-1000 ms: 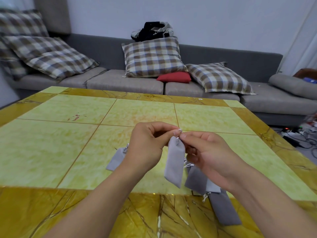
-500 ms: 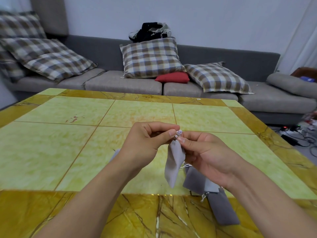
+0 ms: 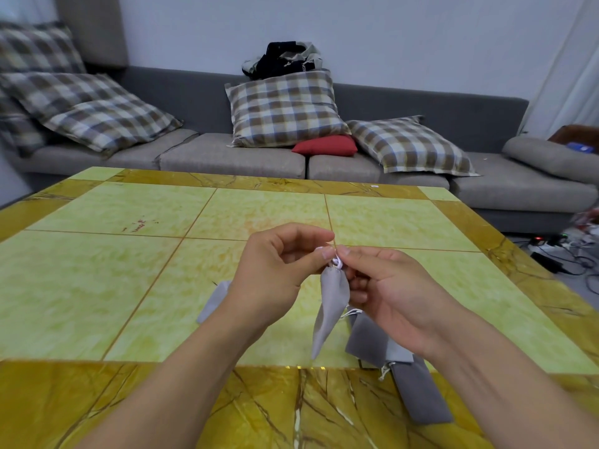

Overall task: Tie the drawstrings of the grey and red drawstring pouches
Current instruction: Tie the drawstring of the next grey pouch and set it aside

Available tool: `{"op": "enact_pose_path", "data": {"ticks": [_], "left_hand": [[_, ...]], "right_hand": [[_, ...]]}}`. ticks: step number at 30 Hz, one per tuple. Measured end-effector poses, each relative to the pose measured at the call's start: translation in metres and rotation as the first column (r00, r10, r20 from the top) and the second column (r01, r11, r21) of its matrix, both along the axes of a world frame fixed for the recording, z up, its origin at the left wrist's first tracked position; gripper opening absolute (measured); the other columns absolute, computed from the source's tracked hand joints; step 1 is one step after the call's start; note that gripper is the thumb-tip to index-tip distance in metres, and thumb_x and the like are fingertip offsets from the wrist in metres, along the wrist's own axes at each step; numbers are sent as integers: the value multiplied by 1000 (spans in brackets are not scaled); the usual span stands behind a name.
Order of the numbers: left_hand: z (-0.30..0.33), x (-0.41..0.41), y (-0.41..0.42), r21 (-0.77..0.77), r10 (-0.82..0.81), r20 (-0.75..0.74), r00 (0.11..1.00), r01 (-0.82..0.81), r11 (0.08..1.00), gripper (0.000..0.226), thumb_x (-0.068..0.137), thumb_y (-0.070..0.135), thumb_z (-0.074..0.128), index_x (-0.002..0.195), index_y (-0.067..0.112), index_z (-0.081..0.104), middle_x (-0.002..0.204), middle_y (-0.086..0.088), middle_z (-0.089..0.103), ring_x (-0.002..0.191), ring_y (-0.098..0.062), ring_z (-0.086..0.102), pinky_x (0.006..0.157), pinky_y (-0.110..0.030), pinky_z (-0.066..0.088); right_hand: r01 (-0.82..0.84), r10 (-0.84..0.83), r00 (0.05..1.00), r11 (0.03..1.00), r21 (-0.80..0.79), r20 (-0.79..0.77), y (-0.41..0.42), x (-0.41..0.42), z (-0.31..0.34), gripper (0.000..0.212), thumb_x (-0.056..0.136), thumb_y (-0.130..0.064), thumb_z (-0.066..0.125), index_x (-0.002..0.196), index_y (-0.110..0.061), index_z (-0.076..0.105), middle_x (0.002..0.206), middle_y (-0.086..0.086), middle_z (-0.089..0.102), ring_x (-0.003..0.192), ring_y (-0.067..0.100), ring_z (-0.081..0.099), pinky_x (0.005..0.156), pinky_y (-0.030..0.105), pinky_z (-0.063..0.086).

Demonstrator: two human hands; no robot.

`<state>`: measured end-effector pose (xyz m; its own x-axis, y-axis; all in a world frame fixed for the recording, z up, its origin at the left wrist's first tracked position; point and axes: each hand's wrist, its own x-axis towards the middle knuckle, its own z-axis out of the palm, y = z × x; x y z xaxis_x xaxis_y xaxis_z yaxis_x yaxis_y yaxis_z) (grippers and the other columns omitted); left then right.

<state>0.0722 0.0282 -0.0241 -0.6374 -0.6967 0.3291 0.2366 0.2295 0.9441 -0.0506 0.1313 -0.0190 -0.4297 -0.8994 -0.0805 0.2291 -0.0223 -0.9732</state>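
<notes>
A light grey drawstring pouch (image 3: 330,306) hangs above the table, its mouth gathered tight under a small white knot of drawstring (image 3: 337,262). My left hand (image 3: 278,277) pinches the string at the knot from the left. My right hand (image 3: 389,290) pinches it from the right with thumb and forefinger. Under my right hand lie other grey pouches (image 3: 369,341), and one more (image 3: 421,396) sits at the table's front right. Another grey pouch (image 3: 212,301) lies flat, partly hidden behind my left wrist. No red pouch is visible.
The table (image 3: 129,286) has a green tiled top with a yellow marbled border. Behind it stands a grey sofa (image 3: 227,157) with checked cushions and a small red cushion (image 3: 325,145). Cables and a power strip (image 3: 557,251) lie on the floor at right.
The pouch's mouth has drawn tighter and the pouch has narrowed. Both hands stayed pinched together at its top, working the string into a small knot.
</notes>
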Motion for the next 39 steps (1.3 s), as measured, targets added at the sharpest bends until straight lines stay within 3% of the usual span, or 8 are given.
{"op": "enact_pose_path", "data": {"ticks": [6,11,14,16,22,26,29,39], "left_hand": [[4,8,-7,-384,-12,71,997,38,922,13,78,2,77,88,10,78,83,1,77,82,-10,74,76,-24,58],[1,7,-14,-741,94,21,995,-48,670,9,78,11,78,86,13,81,83,5,76,80,-4,69,69,-24,55],[1,7,-13,-849,132,20,991,-53,526,11,82,12,71,88,12,80,87,2,76,84,-6,67,71,-18,52],[0,8,-13,-868,135,9,991,-59,493,11,85,8,69,89,11,79,90,1,75,86,-6,66,73,-18,52],[-3,4,-7,-837,216,32,976,-92,539,9,92,7,60,93,11,68,88,4,68,77,-10,60,68,-19,45],[-5,3,-12,-707,237,46,971,-136,694,11,95,9,50,96,12,61,88,1,70,75,-8,69,66,-17,50],[-4,1,-9,-633,228,28,973,-159,757,12,97,1,51,95,8,61,84,-2,72,74,-5,71,66,-10,48],[-4,-2,-6,-589,228,-20,973,-196,784,10,96,-1,54,92,5,61,80,-2,69,73,-9,71,66,-10,51]], "right_hand": [[0,-2,999,999,33,41,1,0,1,19,93,-13,60,82,1,65,65,6,48,53,11,38,45,18,32],[12,-18,997,997,77,82,0,1,-1,16,92,-12,61,82,0,64,64,4,46,51,10,38,46,20,29],[3,-14,991,997,82,131,1,0,0,14,91,-12,61,82,-1,61,64,4,44,51,10,36,48,20,28],[14,-26,987,997,76,159,0,0,2,12,90,-11,62,80,-3,61,64,3,44,52,10,35,48,20,27],[117,-123,986,991,63,110,0,-1,6,8,88,-10,66,84,-3,66,64,3,48,54,9,41,43,16,33],[228,-227,974,973,35,-30,0,-5,7,13,88,-11,67,76,-8,69,64,2,50,56,8,43,47,19,34],[296,-295,949,955,-6,-110,0,-4,8,14,90,-11,66,76,-9,70,64,0,52,53,8,44,53,23,35],[342,-344,939,935,-92,-3,-1,2,7,14,92,-7,62,80,-3,67,71,4,51,56,7,44,52,18,44]]}}
